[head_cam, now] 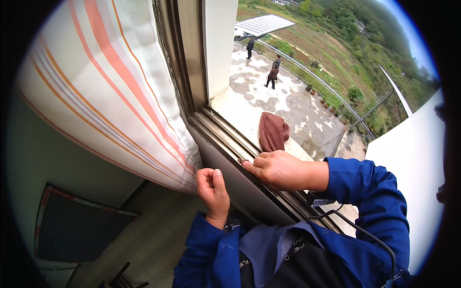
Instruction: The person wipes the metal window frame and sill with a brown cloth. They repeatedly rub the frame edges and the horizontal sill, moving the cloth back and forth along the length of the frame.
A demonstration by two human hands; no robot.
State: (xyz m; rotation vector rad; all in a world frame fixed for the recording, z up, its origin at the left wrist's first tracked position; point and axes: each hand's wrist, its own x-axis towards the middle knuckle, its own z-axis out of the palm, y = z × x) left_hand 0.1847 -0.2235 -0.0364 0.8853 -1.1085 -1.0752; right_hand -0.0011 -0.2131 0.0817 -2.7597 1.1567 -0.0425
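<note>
My right hand (279,170) reaches over the sliding window's metal track (230,138), with its index finger pressed down into the grooves. It grips a brown cloth (272,130), whose bunched part sticks out past the knuckles over the pale outer sill (234,104). A small dark brown bit shows at the fingertip; whether it belongs to the cloth is unclear. My left hand (215,196) is raised on the room side of the track, fingers curled and thumb up, with no object visible in it. Its knuckles are close beside the lower edge of a striped curtain (119,90).
A brown metal window frame (189,54) rises at the left end of the track. A black cable (374,230) runs by my right arm. A dark board (83,225) stands low in the room. Outside, several people are on a wet terrace (252,86) with a railing (324,82).
</note>
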